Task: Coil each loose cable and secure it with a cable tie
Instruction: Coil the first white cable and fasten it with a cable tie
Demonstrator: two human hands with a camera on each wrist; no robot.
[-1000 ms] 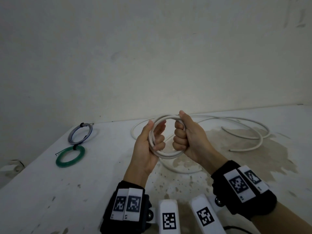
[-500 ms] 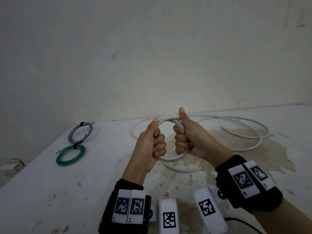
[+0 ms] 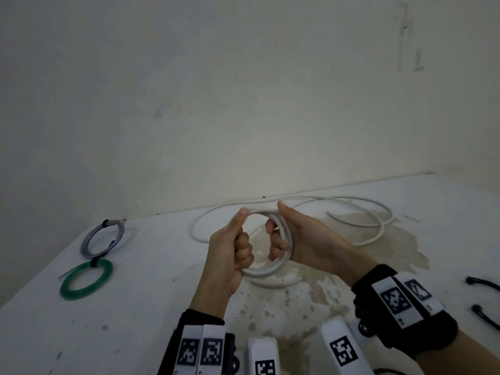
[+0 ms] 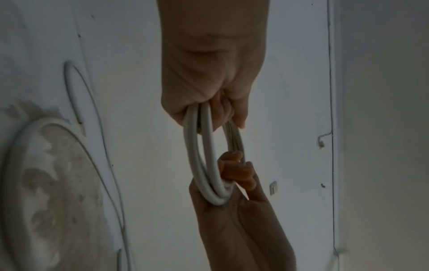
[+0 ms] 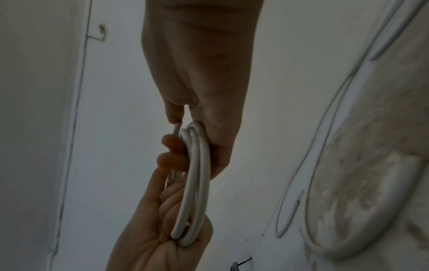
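White cable (image 3: 281, 262) coil gripped above the table (image 3: 162, 307) centre: left hand (image 3: 230, 255) clenched around its left side, right hand (image 3: 300, 244) curled around its right side. Loose remainder trailing far right, partly hidden behind the right hand. Black ties (image 3: 484, 282) at right cut off by the edge.

We see a bare off-white wall (image 3: 243, 90) behind a white table (image 3: 151, 307) stained brown, in dim light.
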